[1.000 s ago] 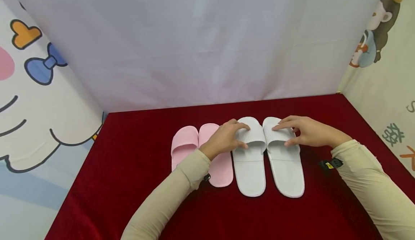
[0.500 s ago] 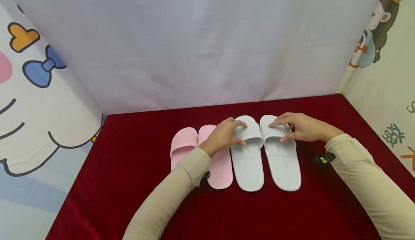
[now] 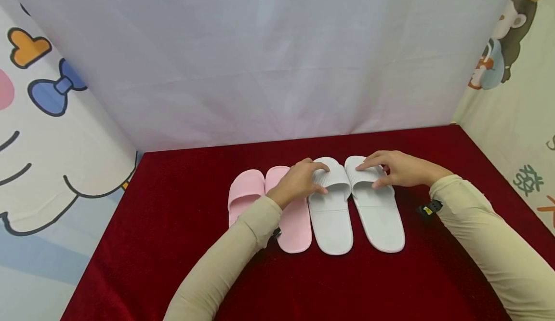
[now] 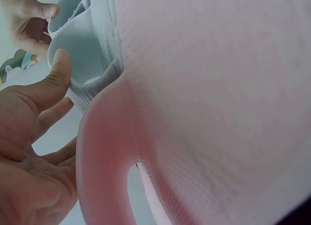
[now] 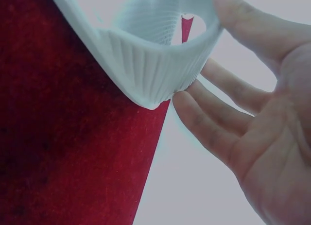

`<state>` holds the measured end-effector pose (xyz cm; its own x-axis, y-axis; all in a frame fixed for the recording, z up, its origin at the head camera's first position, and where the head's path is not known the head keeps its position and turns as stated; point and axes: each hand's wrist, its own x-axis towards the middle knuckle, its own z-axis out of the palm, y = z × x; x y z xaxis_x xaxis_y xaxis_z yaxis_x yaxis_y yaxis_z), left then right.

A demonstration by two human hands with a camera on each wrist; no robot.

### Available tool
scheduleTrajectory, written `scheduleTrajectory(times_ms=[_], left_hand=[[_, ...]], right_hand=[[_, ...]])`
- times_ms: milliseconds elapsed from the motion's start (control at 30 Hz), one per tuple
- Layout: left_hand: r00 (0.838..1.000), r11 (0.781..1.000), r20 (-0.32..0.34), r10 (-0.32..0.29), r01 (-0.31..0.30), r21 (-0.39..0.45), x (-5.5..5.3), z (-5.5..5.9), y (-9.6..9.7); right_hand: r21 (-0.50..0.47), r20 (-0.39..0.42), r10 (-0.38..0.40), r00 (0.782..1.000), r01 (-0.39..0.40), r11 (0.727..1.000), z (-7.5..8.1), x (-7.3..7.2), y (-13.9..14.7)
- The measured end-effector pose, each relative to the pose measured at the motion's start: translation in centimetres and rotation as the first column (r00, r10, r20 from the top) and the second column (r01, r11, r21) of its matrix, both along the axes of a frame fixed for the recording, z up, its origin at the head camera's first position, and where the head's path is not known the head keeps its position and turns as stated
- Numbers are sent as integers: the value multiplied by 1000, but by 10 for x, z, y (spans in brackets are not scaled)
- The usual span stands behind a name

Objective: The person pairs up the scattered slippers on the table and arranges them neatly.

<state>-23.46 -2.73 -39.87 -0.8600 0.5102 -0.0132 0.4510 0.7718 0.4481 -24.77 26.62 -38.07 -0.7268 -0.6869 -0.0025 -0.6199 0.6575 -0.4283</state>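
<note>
In the head view, a pair of white slide slippers sits beside a pink pair on a red cloth. My left hand (image 3: 299,181) reaches over the right pink slipper (image 3: 296,229) to the left white slipper (image 3: 334,229), its fingers and thumb spread at the ribbed strap. My right hand (image 3: 396,169) lies at the outer side of the right white slipper (image 3: 383,224), index finger on the strap and thumb at the opening's edge. In the right wrist view, extended fingertips (image 5: 184,101) touch the ribbed strap (image 5: 150,64). The white slippers meet near their straps, heels slightly apart.
The left pink slipper (image 3: 247,191) is partly covered by my left sleeve (image 3: 256,224). A red cloth (image 3: 182,205) spreads under everything. Behind it hangs a white curtain (image 3: 277,60), with printed cartoon panels (image 3: 86,147) at both sides.
Both white slippers have shifted a little left and away from me, closer to the pink pair. My right hand moved left with them; my left hand moved only slightly.
</note>
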Motion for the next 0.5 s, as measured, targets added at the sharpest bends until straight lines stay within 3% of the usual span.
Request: scheduleTrajectory(times_ms=[333, 500], left_hand=[[1000, 999, 15, -21, 21, -35, 1, 1, 1], [1000, 999, -4, -29, 29, -29, 7, 0, -5]], right_hand=[[8, 42, -32, 999, 32, 999, -1, 7, 5], [-12, 49, -79, 996, 80, 997, -8, 14, 3]])
